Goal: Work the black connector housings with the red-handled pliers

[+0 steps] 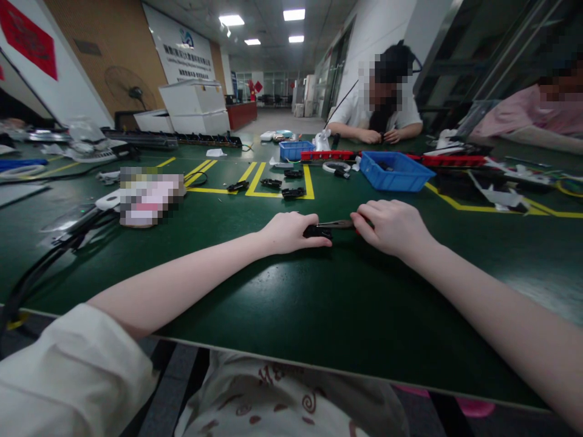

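Just above the green table, my left hand is closed round a small black part, much of it hidden by the fingers. My right hand grips a pair of pliers with thin metal jaws; a bit of red shows at its handle. The jaws point left and reach the top of the black part beside my left thumb. Farther back, several similar black parts, one of them here, lie in and beside a yellow taped rectangle.
A blue bin with dark pieces stands beyond my right hand, a smaller blue bin behind it to the left. Black cables run along the left. Two people sit across the table, near red strips.
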Action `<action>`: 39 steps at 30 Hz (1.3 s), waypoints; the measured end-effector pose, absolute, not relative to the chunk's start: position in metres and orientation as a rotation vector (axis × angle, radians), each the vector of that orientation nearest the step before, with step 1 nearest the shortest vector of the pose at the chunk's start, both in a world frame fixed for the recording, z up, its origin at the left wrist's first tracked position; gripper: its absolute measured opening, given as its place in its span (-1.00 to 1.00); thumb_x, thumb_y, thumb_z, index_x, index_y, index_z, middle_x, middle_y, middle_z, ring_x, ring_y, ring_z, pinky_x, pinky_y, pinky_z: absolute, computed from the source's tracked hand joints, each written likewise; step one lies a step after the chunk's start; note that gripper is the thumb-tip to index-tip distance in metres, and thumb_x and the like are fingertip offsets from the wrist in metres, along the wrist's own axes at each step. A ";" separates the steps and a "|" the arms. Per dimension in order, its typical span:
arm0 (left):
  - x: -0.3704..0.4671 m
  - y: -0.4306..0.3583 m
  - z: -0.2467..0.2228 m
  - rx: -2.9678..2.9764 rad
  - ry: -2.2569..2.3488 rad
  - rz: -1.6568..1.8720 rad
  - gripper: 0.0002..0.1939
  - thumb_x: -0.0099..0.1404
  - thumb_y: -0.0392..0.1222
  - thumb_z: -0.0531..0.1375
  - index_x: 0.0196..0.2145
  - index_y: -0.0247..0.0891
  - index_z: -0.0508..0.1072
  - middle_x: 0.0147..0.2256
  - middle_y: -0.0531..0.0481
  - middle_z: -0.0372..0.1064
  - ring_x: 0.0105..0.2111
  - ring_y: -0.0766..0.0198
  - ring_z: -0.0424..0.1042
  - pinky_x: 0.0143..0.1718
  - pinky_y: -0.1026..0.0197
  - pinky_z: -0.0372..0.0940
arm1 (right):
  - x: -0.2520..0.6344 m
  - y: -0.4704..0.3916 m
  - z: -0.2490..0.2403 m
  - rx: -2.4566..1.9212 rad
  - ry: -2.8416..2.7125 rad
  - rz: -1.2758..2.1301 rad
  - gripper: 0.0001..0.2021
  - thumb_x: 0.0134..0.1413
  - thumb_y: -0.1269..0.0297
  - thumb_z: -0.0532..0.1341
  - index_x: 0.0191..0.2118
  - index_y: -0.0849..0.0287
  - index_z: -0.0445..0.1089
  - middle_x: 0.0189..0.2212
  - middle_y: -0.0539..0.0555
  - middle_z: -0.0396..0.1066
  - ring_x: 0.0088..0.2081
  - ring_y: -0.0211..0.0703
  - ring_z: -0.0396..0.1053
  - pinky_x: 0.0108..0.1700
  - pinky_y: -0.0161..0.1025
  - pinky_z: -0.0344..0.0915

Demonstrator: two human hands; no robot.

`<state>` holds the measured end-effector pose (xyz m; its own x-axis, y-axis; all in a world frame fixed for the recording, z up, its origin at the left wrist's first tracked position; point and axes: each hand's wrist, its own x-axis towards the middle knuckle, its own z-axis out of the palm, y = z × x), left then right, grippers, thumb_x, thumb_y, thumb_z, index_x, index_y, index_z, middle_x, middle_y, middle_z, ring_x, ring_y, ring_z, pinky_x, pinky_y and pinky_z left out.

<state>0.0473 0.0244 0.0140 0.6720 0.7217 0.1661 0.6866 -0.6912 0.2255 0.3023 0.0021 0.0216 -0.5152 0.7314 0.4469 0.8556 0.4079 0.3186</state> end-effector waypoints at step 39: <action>0.047 0.029 0.013 2.740 1.089 0.362 -0.45 0.33 0.40 0.19 -0.16 -0.20 0.41 -0.21 -0.06 0.56 -0.24 0.08 0.54 -0.40 0.23 0.11 | 0.304 0.002 0.026 -1.398 -2.414 -0.667 -0.59 0.36 0.16 -0.06 -0.38 0.15 0.43 -0.42 0.19 0.51 -0.38 -0.05 0.40 -0.30 -0.12 0.11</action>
